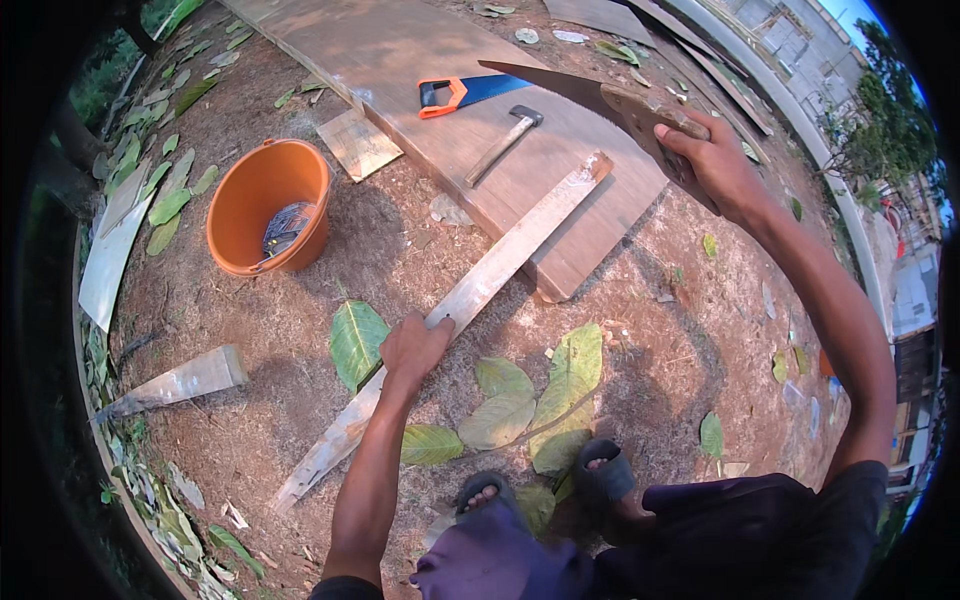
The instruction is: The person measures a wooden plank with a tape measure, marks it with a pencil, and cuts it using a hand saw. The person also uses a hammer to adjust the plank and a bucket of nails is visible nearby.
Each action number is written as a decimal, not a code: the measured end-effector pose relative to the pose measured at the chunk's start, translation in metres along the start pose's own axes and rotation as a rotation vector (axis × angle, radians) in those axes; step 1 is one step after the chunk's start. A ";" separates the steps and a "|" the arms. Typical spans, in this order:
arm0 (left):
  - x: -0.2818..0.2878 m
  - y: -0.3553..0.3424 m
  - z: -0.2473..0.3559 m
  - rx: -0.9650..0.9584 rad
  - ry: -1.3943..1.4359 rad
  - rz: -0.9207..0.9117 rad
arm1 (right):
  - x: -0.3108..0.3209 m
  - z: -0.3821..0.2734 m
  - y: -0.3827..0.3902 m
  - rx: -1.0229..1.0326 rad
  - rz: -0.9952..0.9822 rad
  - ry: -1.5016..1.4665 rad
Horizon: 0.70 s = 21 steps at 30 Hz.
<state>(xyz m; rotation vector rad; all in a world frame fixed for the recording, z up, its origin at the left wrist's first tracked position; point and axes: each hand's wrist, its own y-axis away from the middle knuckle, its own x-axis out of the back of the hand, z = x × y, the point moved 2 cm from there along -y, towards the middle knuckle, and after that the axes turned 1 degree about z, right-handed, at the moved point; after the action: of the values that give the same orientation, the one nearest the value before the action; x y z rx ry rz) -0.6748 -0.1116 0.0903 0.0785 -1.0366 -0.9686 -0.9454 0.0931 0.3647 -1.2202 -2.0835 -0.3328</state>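
My left hand [410, 352] is closed around a long pale wooden plank [515, 243]. The plank slants from the ground at the lower left up onto the near end of a wide brown wooden panel [380, 55], its far end resting there. Raised at the right, my right hand [718, 168] grips a handsaw [562, 90] by its wooden handle. The saw's blade points left above the panel, apart from the plank. On the panel lie a hammer [498, 153] with a wooden handle and a second handsaw [457, 97] with an orange-and-black handle and a blue blade.
An orange bucket [226, 215] with small metal pieces inside stands left of the panel. Near it are a short board [362, 146] and a wooden offcut [190, 380]. Large leaves [570, 370] lie around my sandalled feet [605, 470]. Behind, at right, runs a pale curb [840, 185].
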 end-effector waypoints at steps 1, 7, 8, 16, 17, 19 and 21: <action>-0.002 -0.002 0.008 -0.013 -0.014 -0.007 | 0.011 0.013 0.023 -0.014 0.002 -0.108; -0.015 -0.020 0.063 -0.029 -0.002 -0.055 | 0.049 0.105 0.177 -0.213 0.040 -0.542; -0.021 -0.027 0.067 -0.047 -0.012 -0.065 | 0.043 0.118 0.202 -0.250 0.011 -0.566; -0.047 -0.050 0.076 -0.032 0.091 -0.186 | -0.049 0.227 0.285 -0.314 -0.058 -0.586; -0.048 -0.049 0.070 -0.022 0.101 -0.180 | -0.061 0.227 0.293 -0.264 -0.061 -0.540; -0.050 -0.054 0.077 -0.050 0.136 -0.160 | -0.068 0.225 0.288 -0.161 -0.061 -0.508; -0.061 -0.055 0.090 -0.086 0.185 -0.175 | -0.063 0.222 0.287 -0.111 -0.087 -0.529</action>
<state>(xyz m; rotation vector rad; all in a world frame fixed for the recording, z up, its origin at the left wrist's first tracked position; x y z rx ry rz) -0.7867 -0.0682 0.0706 0.1871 -0.8263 -1.1414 -0.7799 0.3197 0.1262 -1.3974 -2.6021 -0.1768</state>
